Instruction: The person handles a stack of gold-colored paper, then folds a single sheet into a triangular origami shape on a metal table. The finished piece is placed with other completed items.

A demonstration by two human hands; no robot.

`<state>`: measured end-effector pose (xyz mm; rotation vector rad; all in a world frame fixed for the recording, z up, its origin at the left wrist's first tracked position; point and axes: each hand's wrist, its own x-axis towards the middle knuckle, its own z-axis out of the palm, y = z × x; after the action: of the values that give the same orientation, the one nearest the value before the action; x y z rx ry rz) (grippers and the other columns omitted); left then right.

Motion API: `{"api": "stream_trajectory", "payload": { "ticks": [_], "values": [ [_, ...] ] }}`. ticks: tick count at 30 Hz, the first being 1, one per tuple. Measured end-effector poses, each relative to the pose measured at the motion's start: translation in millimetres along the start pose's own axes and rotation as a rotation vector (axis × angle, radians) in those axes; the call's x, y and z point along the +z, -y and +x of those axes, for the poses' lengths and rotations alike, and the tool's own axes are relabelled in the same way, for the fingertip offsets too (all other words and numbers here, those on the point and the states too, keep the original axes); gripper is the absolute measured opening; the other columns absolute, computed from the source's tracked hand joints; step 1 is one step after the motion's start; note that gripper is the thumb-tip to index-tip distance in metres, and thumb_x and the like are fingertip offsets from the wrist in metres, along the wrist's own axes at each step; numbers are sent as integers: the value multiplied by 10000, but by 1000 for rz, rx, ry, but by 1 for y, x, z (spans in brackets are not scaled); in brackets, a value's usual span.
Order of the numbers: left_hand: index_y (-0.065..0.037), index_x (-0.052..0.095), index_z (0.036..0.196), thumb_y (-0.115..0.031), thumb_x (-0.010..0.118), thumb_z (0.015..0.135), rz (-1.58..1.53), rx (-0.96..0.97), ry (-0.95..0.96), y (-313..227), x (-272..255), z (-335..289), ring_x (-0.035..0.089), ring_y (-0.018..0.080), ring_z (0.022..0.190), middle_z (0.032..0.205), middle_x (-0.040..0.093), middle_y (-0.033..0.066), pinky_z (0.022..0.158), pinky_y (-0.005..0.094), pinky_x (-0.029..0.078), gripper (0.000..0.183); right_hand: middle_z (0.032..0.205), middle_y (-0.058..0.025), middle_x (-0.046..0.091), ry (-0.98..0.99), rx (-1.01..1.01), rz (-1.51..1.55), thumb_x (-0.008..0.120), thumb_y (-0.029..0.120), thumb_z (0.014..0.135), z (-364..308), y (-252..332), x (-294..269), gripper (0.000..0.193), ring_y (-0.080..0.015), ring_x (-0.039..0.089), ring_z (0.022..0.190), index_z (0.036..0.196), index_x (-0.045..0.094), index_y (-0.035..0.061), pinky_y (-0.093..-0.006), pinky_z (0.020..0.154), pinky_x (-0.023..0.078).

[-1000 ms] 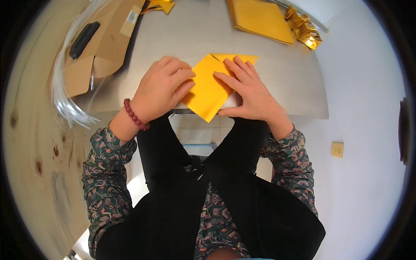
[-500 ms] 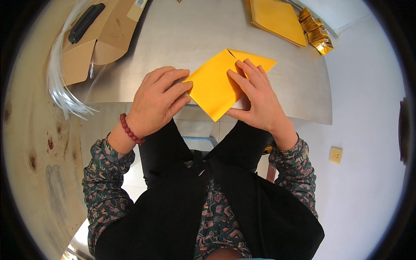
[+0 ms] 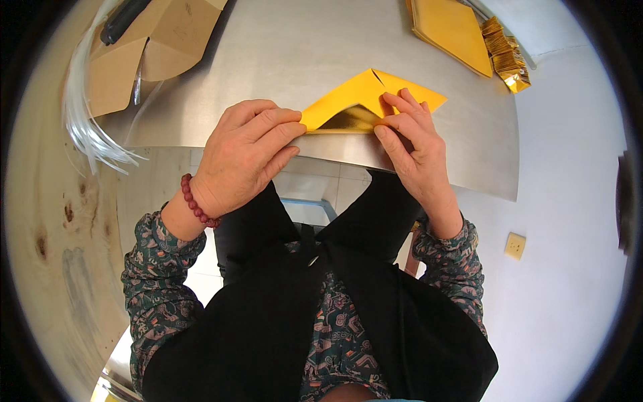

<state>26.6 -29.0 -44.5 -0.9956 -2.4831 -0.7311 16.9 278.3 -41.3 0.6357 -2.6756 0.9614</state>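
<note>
The left hand [image 3: 244, 157] and right hand [image 3: 412, 144] each pinch an end of the folded yellow paper [image 3: 365, 100] at the near edge of the shiny tabletop [image 3: 315, 47], so one uneven press could make a crooked fold.

Bright, even daylight; soft glare on the metal tabletop [image 3: 321, 47]; sharp centre, fisheye bending and dark vignette at edges.
</note>
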Motion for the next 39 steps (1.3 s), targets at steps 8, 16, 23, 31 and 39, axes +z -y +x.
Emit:
{"api": "stream_trajectory", "payload": {
  "ticks": [8, 16, 23, 31, 39],
  "values": [
    [-50, 730, 1233, -72, 739, 889, -133, -7, -108, -24, 1, 1, 626, 307, 1238, 1286, 709, 96, 1032, 414, 517, 345, 1321, -171, 732, -42, 91, 17, 806, 167, 924, 8, 8, 1, 152, -438, 581, 1387, 965, 735, 38, -583, 1219, 347],
    [-47, 637, 1438, -239, 788, 864, -214, 23, 79, -48, 15, 9, 500, 266, 1478, 1566, 568, 107, 1149, 456, 422, 624, 1294, -177, 746, -48, 133, 46, 847, 96, 870, 11, 11, 1, 180, -417, 598, 1371, 897, 684, 27, -531, 1202, 386],
    [-36, 613, 1463, -295, 834, 824, -148, -67, 180, -44, 13, 7, 461, 246, 1516, 1580, 554, 104, 1173, 452, 397, 724, 1281, -172, 749, -60, 175, 65, 850, 85, 869, 10, 12, 1, 188, -404, 595, 1367, 909, 676, 26, -520, 1202, 388],
    [-56, 588, 1498, -352, 783, 872, -143, -93, 220, -42, 14, 10, 450, 248, 1522, 1611, 526, 87, 1178, 435, 380, 720, 1268, -175, 749, -75, 197, 95, 843, 77, 875, 11, 13, 0, 184, -399, 597, 1361, 916, 674, 18, -510, 1200, 396],
    [-63, 580, 1509, -332, 820, 822, -150, -119, 275, -45, 8, 9, 432, 251, 1536, 1623, 515, 80, 1209, 441, 354, 776, 1273, -175, 744, -80, 196, 110, 842, 75, 879, 11, 12, -1, 186, -396, 597, 1361, 923, 672, 14, -507, 1203, 397]
  ]
}}
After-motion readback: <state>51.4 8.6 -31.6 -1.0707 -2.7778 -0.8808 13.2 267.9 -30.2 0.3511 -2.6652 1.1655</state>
